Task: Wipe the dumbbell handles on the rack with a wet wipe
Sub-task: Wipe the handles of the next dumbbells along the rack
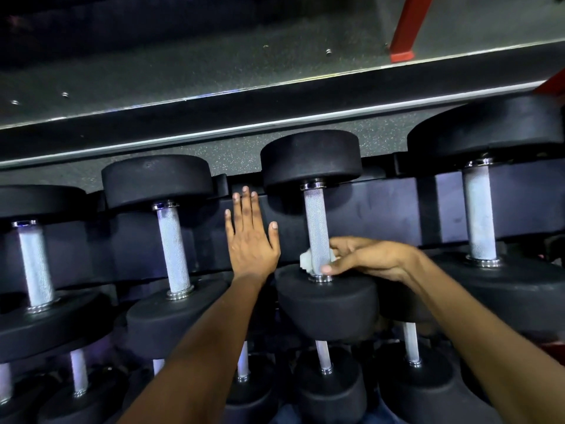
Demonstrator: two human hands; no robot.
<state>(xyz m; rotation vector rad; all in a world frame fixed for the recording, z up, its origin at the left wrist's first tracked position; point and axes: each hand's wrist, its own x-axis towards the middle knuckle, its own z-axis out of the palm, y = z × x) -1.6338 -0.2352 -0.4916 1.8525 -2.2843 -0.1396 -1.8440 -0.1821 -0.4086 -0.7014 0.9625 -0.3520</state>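
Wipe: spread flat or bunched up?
Bunched. The wipe is wadded round the handle's lower end, gripped by the right hand.

Two bare forearms come up from the bottom edge of the view, both uncovered from wrist to as far down as the view reaches; no sleeve, glove, watch, band or ring shows on either. The left hand [250,240] has short, pale, unpainted fingernails on all five digits. The right hand [363,258] shows the same short plain nail on its thumb; its other fingertips are hidden.
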